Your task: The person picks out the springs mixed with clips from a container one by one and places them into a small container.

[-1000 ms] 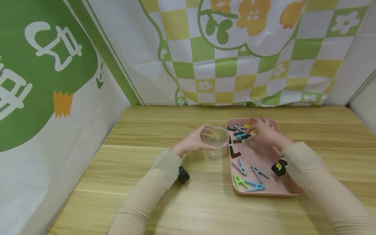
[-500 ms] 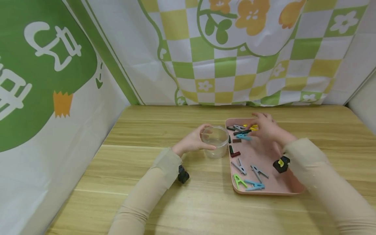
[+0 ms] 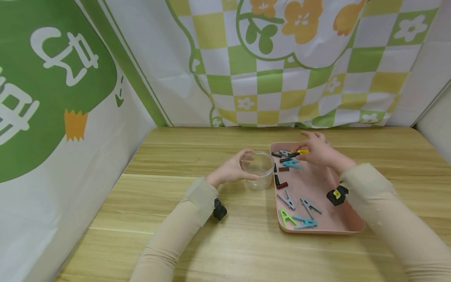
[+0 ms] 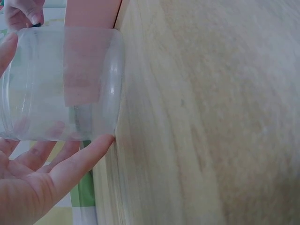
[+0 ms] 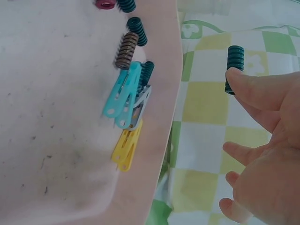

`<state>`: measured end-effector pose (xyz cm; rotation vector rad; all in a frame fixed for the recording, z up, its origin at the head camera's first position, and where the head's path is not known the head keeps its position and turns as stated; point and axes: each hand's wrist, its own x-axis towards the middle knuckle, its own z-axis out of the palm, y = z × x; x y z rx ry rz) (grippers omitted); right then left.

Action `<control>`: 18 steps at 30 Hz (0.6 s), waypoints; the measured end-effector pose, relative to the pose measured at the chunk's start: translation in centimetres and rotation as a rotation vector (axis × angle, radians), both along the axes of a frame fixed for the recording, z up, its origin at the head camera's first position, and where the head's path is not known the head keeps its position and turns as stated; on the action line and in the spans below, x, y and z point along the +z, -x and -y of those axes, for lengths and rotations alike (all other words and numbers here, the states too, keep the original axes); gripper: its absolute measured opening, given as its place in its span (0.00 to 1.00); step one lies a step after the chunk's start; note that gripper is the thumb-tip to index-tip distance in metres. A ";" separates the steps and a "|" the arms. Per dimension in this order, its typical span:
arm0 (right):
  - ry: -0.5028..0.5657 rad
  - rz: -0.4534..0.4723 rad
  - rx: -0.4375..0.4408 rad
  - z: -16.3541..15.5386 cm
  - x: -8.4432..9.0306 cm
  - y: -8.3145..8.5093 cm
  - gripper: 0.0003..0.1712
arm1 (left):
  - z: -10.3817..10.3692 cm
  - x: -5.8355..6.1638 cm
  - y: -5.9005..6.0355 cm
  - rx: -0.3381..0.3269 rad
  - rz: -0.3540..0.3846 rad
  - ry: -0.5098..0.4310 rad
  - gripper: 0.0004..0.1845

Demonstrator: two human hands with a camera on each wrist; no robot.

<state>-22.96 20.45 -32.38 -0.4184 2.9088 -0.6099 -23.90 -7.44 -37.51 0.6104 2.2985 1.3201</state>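
left hand [image 3: 229, 171]: wraps clear jar [image 3: 258, 170] on table [image 3: 176, 188], palm partly hidden | right hand [image 3: 318, 152]: pinches dark green spring [image 5: 234, 65] above pink tray [image 3: 317, 184], lower coils hidden by fingertips

A short dark green coil spring [image 5: 234, 69] is pinched near its lower end between the fingers [image 5: 255, 91] of the right hand [image 3: 318, 153], held upright in the upper right of the right wrist view, lifted clear of the pink tray [image 3: 320, 184]. In the head view it shows only as a small dark piece at the fingertips, above the tray's far left corner. A clear, round plastic jar [image 3: 258, 170] stands upright and open-topped on the surface, just left of the tray, with the left hand [image 3: 230, 170] cupped around its side.
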 end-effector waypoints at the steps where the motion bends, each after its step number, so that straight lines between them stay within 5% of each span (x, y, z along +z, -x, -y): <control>1: -0.002 -0.004 0.003 0.1 0.1 0.0 0.12 | 0.0 0.0 0.0 0.000 0.000 -0.001 0.45; 18: 0.059 -0.039 0.083 2.0 1.4 -1.2 0.10 | 0.0 0.0 0.0 0.004 0.002 -0.003 0.45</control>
